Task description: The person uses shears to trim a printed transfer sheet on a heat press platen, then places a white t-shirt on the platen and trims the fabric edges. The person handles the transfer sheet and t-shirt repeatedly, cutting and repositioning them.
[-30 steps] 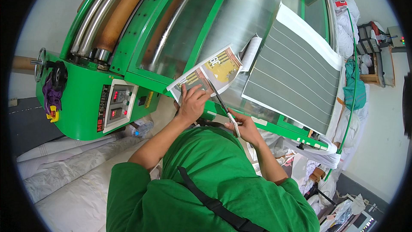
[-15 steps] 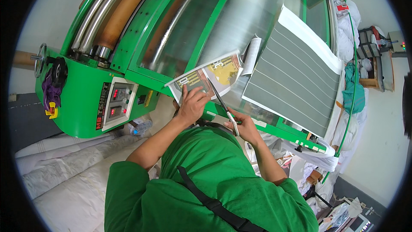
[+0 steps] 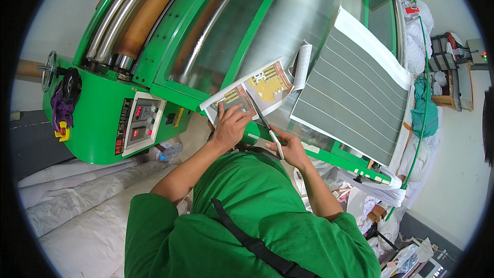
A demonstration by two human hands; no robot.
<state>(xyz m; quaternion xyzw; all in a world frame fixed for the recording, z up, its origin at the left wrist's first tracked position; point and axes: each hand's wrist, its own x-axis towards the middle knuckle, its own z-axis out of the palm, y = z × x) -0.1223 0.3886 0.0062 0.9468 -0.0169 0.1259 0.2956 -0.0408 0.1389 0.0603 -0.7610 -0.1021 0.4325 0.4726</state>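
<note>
My left hand (image 3: 230,126) grips the near edge of a printed paper sheet (image 3: 270,83) with yellow, brown and grey patches, its fingers on top and the thumb hidden. In my right hand (image 3: 292,150) is a pair of scissors (image 3: 263,118) with dark blades and pale handles. The blades lie across the sheet, between its grey-brown left part and its yellow right part. A small curled roll of paper (image 3: 302,67) touches the sheet's right end. To the right lies a larger dark grey sheet (image 3: 355,92) with thin white lines and a white border.
The sheets lie on the glassy top of a large green machine (image 3: 247,51) with metal rollers. A control panel (image 3: 141,123) with red displays is at its left end, beside a handwheel (image 3: 49,72). White fabric rolls (image 3: 77,201) lie at lower left, and bags (image 3: 419,41) line the right.
The scissors' handles have come together and the blades have closed further. The printed sheet lies flatter, its two parts nearly level. My left hand has hardly moved.
</note>
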